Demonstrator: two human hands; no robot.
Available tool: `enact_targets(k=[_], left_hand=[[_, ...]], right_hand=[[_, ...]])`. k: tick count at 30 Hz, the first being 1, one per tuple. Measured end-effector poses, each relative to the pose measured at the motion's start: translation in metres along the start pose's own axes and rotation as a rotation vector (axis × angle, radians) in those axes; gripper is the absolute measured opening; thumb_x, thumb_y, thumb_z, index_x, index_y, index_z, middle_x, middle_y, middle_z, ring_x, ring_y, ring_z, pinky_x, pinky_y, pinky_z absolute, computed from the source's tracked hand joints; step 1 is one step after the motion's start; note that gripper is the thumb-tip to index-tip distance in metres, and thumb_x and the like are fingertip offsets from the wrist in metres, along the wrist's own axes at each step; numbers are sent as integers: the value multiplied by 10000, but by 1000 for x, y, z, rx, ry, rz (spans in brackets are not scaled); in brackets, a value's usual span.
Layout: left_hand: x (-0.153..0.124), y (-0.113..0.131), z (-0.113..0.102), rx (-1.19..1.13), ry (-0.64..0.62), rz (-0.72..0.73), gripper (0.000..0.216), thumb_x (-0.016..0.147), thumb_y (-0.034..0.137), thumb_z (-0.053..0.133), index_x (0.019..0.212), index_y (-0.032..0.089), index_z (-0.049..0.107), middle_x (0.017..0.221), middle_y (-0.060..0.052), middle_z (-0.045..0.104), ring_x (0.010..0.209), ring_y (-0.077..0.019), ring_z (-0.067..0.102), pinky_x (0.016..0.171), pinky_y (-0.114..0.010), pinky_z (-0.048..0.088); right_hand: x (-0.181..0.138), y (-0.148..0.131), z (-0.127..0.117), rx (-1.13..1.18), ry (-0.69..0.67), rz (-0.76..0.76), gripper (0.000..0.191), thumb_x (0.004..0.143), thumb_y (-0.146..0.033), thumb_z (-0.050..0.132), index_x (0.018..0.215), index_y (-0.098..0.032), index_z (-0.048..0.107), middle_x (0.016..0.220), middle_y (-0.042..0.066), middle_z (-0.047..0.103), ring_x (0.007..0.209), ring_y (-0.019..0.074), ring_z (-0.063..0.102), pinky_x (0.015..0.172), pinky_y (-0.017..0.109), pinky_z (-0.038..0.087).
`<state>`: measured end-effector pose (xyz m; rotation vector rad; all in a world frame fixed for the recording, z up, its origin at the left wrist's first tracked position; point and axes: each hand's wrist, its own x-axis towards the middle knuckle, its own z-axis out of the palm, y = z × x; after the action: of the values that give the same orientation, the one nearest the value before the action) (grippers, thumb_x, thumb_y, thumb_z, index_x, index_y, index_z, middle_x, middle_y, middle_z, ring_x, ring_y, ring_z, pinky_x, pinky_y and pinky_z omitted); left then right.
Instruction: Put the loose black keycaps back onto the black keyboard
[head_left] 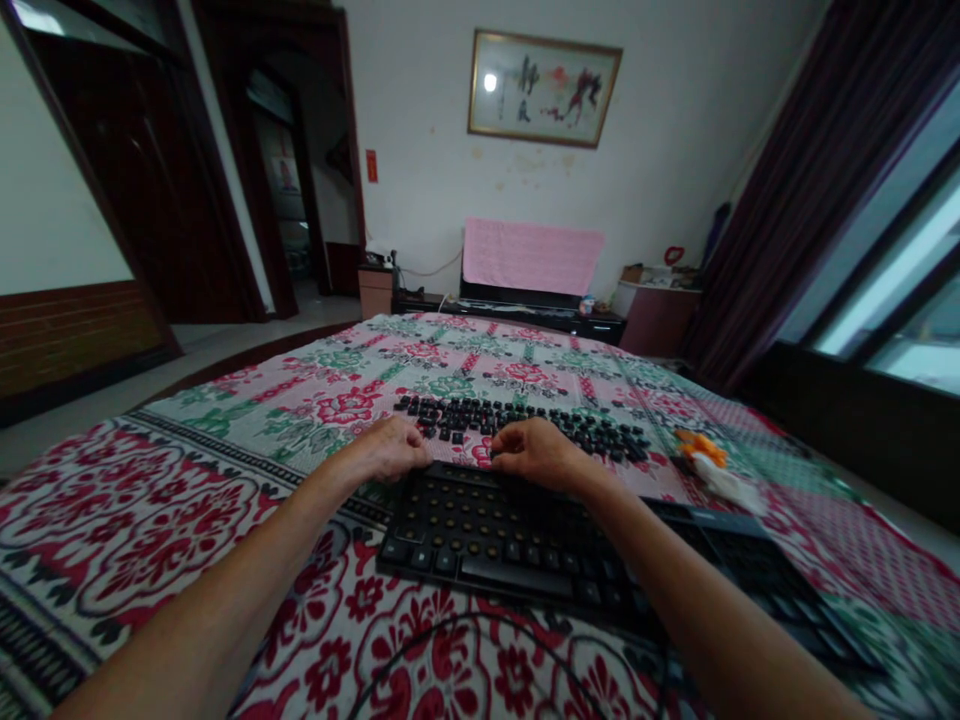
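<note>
A black keyboard [555,550] is laid on the patterned cloth [172,510], right below the two hands and partly covered by the right forearm. With the keyboard's middle taken as the clock's centre and twelve o'clock pointing away from the person, brownish domes [466,525] are left bare over its ten o'clock part. The space bar [517,577] is seated along the near edge, and keys are also seen fitted at the four o'clock end.

Loose keycaps [525,410] are spread on the cloth from eleven to twelve o'clock, just beyond the far edge.

The left hand [394,448] is placed at ten o'clock, beside the keyboard's far left corner. Its fingers are curled inward with the tips drawn together; whether anything is gripped, or the corner touched, cannot be told. The right hand [536,452] is held at eleven o'clock, between the far edge and the keycaps. Its thumb and forefinger are brought close together, and a dark speck is seen at their tips; whether it is gripped cannot be told.

An orange item [701,447] and a white item [724,485] are set side by side at one o'clock. A thin cable [480,618] is looped across the cloth at seven o'clock. Far off toward twelve o'clock, a pink cloth [532,255] is draped below a framed picture [544,88].
</note>
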<state>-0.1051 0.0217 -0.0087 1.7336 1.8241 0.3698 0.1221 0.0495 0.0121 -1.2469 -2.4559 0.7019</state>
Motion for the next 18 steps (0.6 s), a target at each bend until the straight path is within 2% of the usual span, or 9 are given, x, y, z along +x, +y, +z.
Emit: enact_targets(k=[3, 5, 10, 18], left_hand=[[-1, 2, 0, -5, 7, -12, 246, 591, 355, 494, 697, 159, 597, 471, 18, 483, 393, -93, 463, 369, -180, 335], [-1, 3, 0, -11, 9, -24, 236, 587, 349, 498, 689, 159, 594, 457, 22, 470, 391, -94, 462, 369, -179, 334], [-2, 4, 1, -16, 21, -20, 236, 582, 358, 508, 680, 160, 588, 450, 27, 458, 381, -97, 464, 366, -181, 329], [-6, 8, 0, 7, 27, -32, 257, 579, 373, 503, 704, 164, 587, 466, 22, 465, 398, -105, 481, 359, -177, 325]], right_hand=[[-17, -9, -10, 39, 56, -41, 240, 649, -272, 526, 823, -133, 618, 712, 26, 614, 625, 111, 518, 559, 202, 373], [-27, -17, -15, 53, 43, -48, 227, 663, -265, 512, 817, -131, 612, 701, 22, 603, 619, 106, 506, 553, 199, 368], [-51, -32, -16, 60, -212, -111, 173, 651, -227, 506, 758, -135, 606, 637, -14, 569, 560, 79, 470, 482, 170, 333], [-64, -25, 1, 28, -299, -151, 228, 634, -236, 521, 820, -161, 629, 721, -1, 620, 602, 94, 525, 511, 167, 373]])
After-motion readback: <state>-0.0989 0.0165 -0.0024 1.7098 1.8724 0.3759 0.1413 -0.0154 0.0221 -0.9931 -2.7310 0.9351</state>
